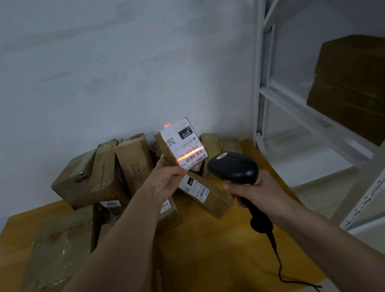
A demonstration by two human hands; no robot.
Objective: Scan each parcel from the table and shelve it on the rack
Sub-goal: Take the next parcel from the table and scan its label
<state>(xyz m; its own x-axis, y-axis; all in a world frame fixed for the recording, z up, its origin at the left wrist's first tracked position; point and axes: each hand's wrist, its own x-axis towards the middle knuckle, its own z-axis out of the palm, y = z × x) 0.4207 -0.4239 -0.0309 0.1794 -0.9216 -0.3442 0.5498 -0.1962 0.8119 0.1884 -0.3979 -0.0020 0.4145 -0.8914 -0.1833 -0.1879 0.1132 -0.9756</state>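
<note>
Scanning step: your left hand [166, 178] pinches the parcel [181, 144]; your right hand [260, 193] grips the scanner [234, 168], beam across the barcode. Next, shelve it on the rack [303, 105].

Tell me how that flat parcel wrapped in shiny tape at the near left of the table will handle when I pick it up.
The flat taped parcel is probably slippery, since its wrap glints. Being broad and thin, it may sag or need both hands; how stiff it is cannot be told. It lies flat on the table, so it is unlikely to roll or tip.
</note>
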